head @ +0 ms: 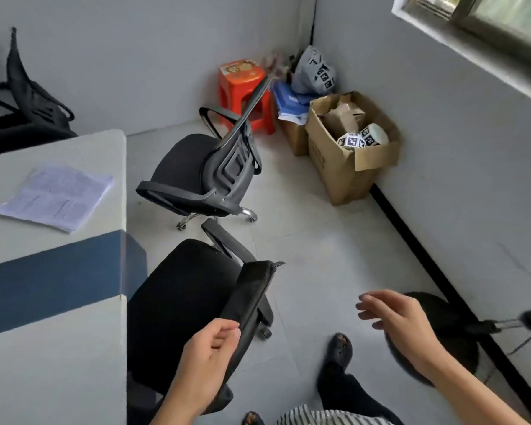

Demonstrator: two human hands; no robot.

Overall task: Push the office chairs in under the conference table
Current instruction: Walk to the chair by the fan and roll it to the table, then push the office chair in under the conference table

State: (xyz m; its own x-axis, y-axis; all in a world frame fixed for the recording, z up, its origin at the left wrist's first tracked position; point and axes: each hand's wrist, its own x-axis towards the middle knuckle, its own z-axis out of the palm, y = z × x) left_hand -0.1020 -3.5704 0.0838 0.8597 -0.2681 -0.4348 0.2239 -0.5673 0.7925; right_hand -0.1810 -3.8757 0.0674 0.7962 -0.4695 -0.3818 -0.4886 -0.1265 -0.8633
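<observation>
Left hand [210, 348] grips the near chair [178, 302] by its back, right hand [394, 320] open and empty: pushed one-handed, it may swivel and catch the table [52, 369] edge.

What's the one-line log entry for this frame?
left hand grips near chair by backrest | right hand open, free | far chair apart from table

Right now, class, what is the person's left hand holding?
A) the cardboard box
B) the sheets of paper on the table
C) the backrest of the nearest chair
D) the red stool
C: the left hand curls its fingers round the edge of the nearest chair's backrest, while the right hand hangs open in the air and touches nothing.
</observation>
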